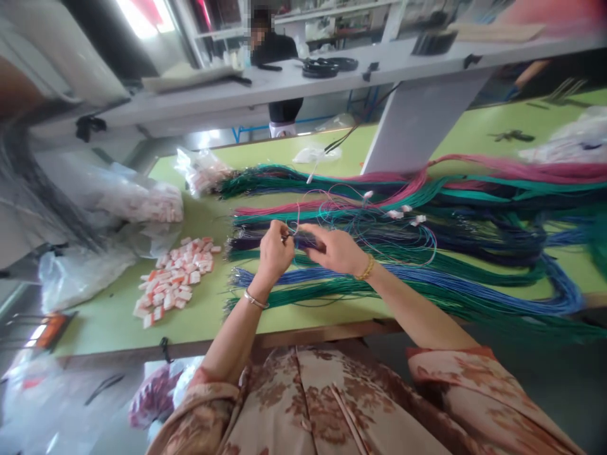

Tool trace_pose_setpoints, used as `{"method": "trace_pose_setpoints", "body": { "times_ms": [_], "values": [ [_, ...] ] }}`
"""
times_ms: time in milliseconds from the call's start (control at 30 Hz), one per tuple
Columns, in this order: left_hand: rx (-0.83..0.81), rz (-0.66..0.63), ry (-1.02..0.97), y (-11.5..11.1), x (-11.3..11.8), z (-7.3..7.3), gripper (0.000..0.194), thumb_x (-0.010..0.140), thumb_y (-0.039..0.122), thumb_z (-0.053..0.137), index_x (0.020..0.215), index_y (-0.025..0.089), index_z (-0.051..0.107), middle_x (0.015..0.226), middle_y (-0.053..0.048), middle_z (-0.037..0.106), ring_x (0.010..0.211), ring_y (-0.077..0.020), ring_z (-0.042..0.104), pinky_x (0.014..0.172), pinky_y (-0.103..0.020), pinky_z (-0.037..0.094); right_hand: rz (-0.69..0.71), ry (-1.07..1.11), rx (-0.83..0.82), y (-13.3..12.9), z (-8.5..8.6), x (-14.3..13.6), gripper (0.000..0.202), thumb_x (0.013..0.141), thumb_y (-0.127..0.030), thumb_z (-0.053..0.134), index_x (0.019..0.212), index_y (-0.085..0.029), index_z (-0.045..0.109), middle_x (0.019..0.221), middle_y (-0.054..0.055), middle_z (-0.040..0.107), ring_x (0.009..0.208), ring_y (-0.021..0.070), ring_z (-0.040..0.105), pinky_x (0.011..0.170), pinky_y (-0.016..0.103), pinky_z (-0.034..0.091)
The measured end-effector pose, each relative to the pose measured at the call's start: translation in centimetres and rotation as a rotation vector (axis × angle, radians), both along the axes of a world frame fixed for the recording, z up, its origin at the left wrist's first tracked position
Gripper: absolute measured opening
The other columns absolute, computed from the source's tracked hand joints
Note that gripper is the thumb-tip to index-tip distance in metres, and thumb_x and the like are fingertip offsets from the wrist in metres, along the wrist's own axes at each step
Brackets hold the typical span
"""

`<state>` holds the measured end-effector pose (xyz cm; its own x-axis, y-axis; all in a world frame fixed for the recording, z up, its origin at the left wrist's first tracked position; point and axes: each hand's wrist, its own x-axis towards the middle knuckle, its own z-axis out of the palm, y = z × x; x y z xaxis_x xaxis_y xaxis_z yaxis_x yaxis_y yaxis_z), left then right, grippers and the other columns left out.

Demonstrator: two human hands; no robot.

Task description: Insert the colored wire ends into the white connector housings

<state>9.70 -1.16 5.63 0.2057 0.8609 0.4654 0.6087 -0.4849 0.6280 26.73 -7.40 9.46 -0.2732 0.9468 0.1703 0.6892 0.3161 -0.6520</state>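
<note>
My left hand is closed in a pinch over the ends of the wire bundles. A small dark piece shows at its fingertips, too small to name. Close beside it, my right hand has its thumb and index finger brought together on thin wires, the index reaching towards the left fingertips. A thin pink wire loops up between the hands. Under and around them lie long bundles of green wires, blue wires and pink wires, with metal-looking tips at the left. Loose wires with white connectors lie beyond my right hand.
A pile of white and orange connectors lies left of my hands on the green table. Plastic bags stand behind it. A raised shelf crosses the back, carrying coiled black cables. Another person is beyond it.
</note>
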Motion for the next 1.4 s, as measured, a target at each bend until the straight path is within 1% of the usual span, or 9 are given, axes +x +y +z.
{"method": "trace_pose_setpoints", "body": {
  "times_ms": [133,300,400,600,800,933,1133,1300,1400],
  "values": [
    [-0.03,-0.032,0.099,-1.7,1.4,1.5,0.018,0.068,0.004,0.052,0.073,0.021,0.049,0.081,-0.004,0.057,0.076,-0.0179,0.055,0.071,-0.03,0.046,-0.031,-0.064,0.079,2.8,-2.5,0.1,0.056,0.08,-0.039,0.06,0.132,-0.018,0.055,0.068,0.001,0.062,0.057,0.0143,0.052,0.057,0.024,0.033],
    [-0.07,-0.059,0.029,-2.5,1.4,2.1,0.03,0.071,0.003,0.051,0.094,0.022,0.054,0.095,-0.005,0.063,0.085,-0.018,0.058,0.08,-0.031,0.047,0.001,-0.002,0.148,3.9,-4.4,-0.2,0.039,0.08,-0.037,0.057,0.114,-0.019,0.064,0.065,0.0,0.059,0.054,0.0123,0.048,0.055,0.023,0.031],
    [-0.115,-0.041,-0.041,-2.4,0.7,2.1,0.027,0.073,0.005,0.053,0.094,0.021,0.057,0.093,-0.004,0.066,0.087,-0.0182,0.06,0.083,-0.032,0.048,0.01,0.082,0.134,4.4,-4.9,-0.2,0.035,0.083,-0.04,0.056,0.107,-0.016,0.066,0.058,-0.003,0.052,0.051,0.0107,0.043,0.053,0.022,0.03],
    [-0.138,-0.023,-0.177,-2.2,0.0,1.3,0.018,0.079,0.012,0.054,0.094,0.018,0.061,0.095,-0.007,0.065,0.088,-0.0177,0.061,0.083,-0.032,0.048,-0.008,0.198,0.086,4.9,-4.6,-0.7,0.032,0.087,-0.043,0.052,0.095,-0.015,0.067,0.053,-0.004,0.049,0.048,0.0096,0.039,0.051,0.022,0.03],
    [-0.215,0.05,-0.342,-2.5,-0.5,0.5,0.031,0.081,0.016,0.056,0.112,0.019,0.054,0.098,-0.006,0.064,0.081,-0.0138,0.06,0.075,-0.027,0.047,0.038,0.105,0.106,5.0,-3.8,-1.1,0.035,0.087,-0.045,0.053,0.093,-0.016,0.071,0.058,-0.001,0.059,0.05,0.0097,0.043,0.053,0.022,0.03],
    [-0.168,0.053,-0.387,-2.9,-0.8,-0.1,0.037,0.084,0.016,0.053,0.12,0.021,0.048,0.096,-0.003,0.062,0.077,-0.0116,0.058,0.071,-0.024,0.045,0.074,0.054,0.082,4.9,-3.3,-1.3,0.031,0.087,-0.042,0.053,0.09,-0.016,0.072,0.061,0.001,0.062,0.052,0.0102,0.047,0.055,0.022,0.031],
    [-0.113,0.049,-0.39,-3.1,-1.2,-0.2,0.028,0.083,0.014,0.05,0.11,0.022,0.049,0.092,-0.002,0.061,0.078,-0.0115,0.057,0.074,-0.025,0.046,0.095,0.13,0.048,4.7,-2.5,-2.2,0.035,0.086,-0.045,0.056,0.102,-0.016,0.069,0.064,0.001,0.064,0.053,0.011,0.05,0.054,0.022,0.033],
    [-0.127,0.039,-0.339,-3.4,-1.2,0.4,0.016,0.081,0.012,0.052,0.094,0.021,0.051,0.088,-0.001,0.06,0.081,-0.013,0.057,0.076,-0.027,0.045,0.157,0.203,0.034,5.1,-2.1,-2.4,0.027,0.086,-0.039,0.053,0.084,-0.016,0.068,0.062,0.0,0.063,0.053,0.0104,0.049,0.053,0.022,0.033],
    [-0.158,0.05,-0.418,-3.7,-0.8,0.2,0.028,0.079,0.011,0.055,0.104,0.022,0.049,0.089,-0.001,0.059,0.08,-0.0122,0.057,0.077,-0.027,0.045,0.169,0.143,0.148,5.3,-2.5,-2.5,0.025,0.086,-0.035,0.052,0.079,-0.016,0.065,0.06,0.0,0.062,0.052,0.0101,0.047,0.053,0.023,0.031]
  ]
}}
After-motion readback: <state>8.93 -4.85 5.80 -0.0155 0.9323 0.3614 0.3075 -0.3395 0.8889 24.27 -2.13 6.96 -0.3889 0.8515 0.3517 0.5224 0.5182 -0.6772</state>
